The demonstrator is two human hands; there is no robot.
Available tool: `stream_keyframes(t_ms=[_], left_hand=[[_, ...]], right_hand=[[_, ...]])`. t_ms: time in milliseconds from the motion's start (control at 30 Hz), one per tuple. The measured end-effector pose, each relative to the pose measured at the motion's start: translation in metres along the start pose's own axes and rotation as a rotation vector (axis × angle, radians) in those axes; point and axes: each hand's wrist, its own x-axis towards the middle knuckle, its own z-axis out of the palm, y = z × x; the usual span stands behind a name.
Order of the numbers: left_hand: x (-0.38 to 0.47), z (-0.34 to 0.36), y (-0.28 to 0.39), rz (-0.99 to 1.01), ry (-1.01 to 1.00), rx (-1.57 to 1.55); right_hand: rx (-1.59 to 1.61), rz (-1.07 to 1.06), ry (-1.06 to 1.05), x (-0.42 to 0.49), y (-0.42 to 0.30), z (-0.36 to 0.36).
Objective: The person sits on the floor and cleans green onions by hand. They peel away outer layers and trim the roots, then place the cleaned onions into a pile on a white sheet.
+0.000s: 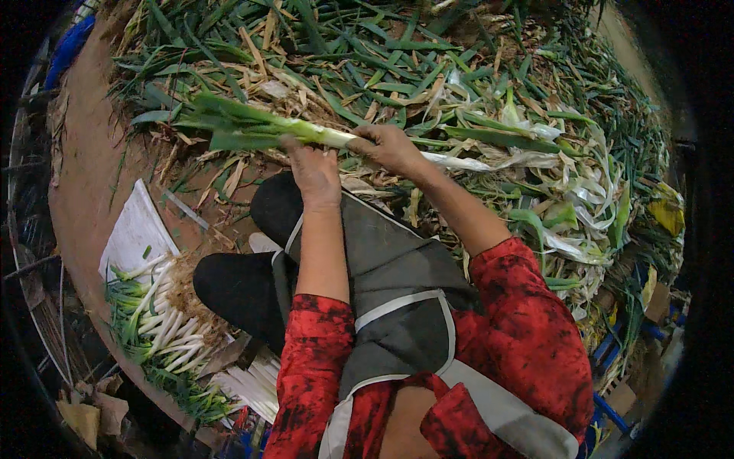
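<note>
A leek or large green onion (332, 136) lies across both my hands, its green leaves fanned out to the left and its white shaft towards the right. My left hand (315, 175) grips it where the leaves meet the shaft; those fingers are slightly blurred. Further along, my right hand (390, 148) pinches the white part between thumb and fingers. A pale strip (456, 162) extends right from beneath my right hand; I cannot tell whether it is the shaft's end or a loose peel. Under my forearms is a dark apron (395, 264) with light trim.
A deep heap of cut leaves and dry husks (367, 63) spreads ahead and right, with stripped white skins (585, 218) on it. Trimmed white-stemmed onions with roots (172, 333) lie in rows at lower left, beside a white board (137, 235). Bare brown ground (86, 155) borders the left.
</note>
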Motion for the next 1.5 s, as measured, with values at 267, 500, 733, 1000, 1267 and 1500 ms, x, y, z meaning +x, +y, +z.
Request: stream_keyframes(t_ms=[267, 500, 733, 1000, 1267, 1500], left_hand=[[-0.006, 0.009, 0.007, -0.221, 0.232, 0.037], [-0.012, 0.029, 0.025, -0.224, 0.193, -0.146], [-0.009, 0.023, 0.022, -0.179, 0.106, -0.237], [-0.009, 0.017, 0.014, -0.174, 0.088, -0.222], [-0.013, 0.024, 0.021, -0.142, 0.049, -0.318], [-0.012, 0.027, 0.026, -0.219, 0.063, -0.471]], right_hand=[[-0.475, -0.463, 0.55, -0.012, 0.013, 0.045], [0.026, -0.457, 0.461, -0.003, 0.033, 0.036], [-0.14, -0.511, 0.583, -0.001, 0.029, 0.041], [-0.132, -0.617, 0.599, -0.002, 0.028, 0.044], [-0.11, -0.085, 0.468, 0.023, 0.043, 0.034], [0.785, 0.125, 0.237, 0.048, 0.113, 0.003]])
